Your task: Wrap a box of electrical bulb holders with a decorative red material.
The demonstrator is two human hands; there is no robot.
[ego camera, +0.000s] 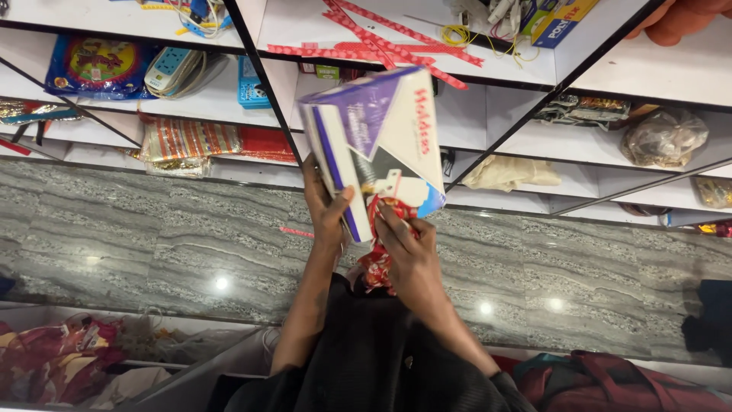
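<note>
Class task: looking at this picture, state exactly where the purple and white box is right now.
In the head view, the purple and white box is centre frame, held up by both hands, left hand and right hand, before the white shelves.

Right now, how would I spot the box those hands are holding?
Find the white shelves above the grey stone floor. In front of them, near the middle, the left hand and right hand hold up a flat box. It is white and purple with a blue corner, unlike the loose red ribbons on the shelf behind.
</note>
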